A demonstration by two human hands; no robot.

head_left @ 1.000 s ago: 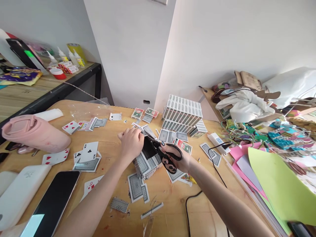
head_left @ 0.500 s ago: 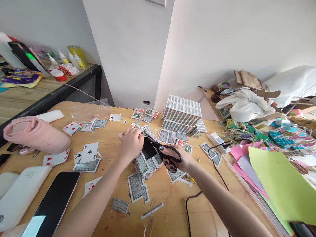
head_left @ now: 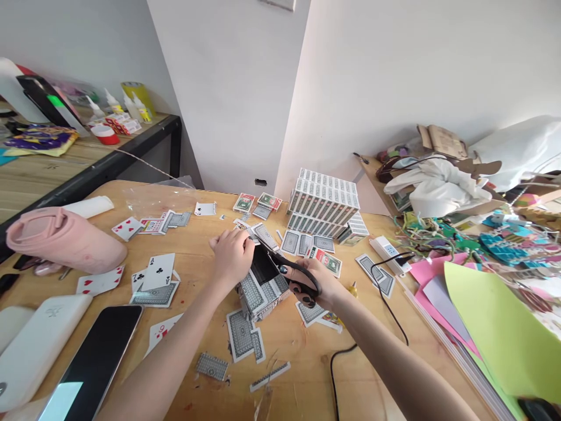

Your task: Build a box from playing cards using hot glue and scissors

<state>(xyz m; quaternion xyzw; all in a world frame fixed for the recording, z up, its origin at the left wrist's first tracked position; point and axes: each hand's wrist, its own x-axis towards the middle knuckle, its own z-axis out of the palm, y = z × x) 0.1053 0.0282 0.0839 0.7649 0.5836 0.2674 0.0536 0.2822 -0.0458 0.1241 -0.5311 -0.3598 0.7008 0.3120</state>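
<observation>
My right hand (head_left: 322, 279) grips black-handled scissors (head_left: 313, 287), its fingers in the loops. The blades point left along the upper edge of a box (head_left: 258, 295) covered in grey-patterned playing cards, with a dark open inside. My left hand (head_left: 234, 256) is closed over the box's left side, fingers curled at its top corner; the exact grip is partly hidden. Just beyond the scissors, a grey-backed playing card (head_left: 265, 235) slants at the box's far edge. Cut cards lie in front of the box, among them a notched card (head_left: 241, 334) and a thin strip (head_left: 270, 376).
A structure of stacked card boxes (head_left: 325, 199) stands behind. Loose cards (head_left: 159, 271), a black phone (head_left: 94, 356), a white power bank (head_left: 46, 333) and a pink pouch (head_left: 72, 240) lie left. At right are a power strip (head_left: 388, 251), black cable (head_left: 397, 321) and coloured paper (head_left: 499, 327).
The scissors have closed: their handles have drawn together and the blade has swung down from in front of the slanted card, which shows more fully. My left hand has hardly moved.
</observation>
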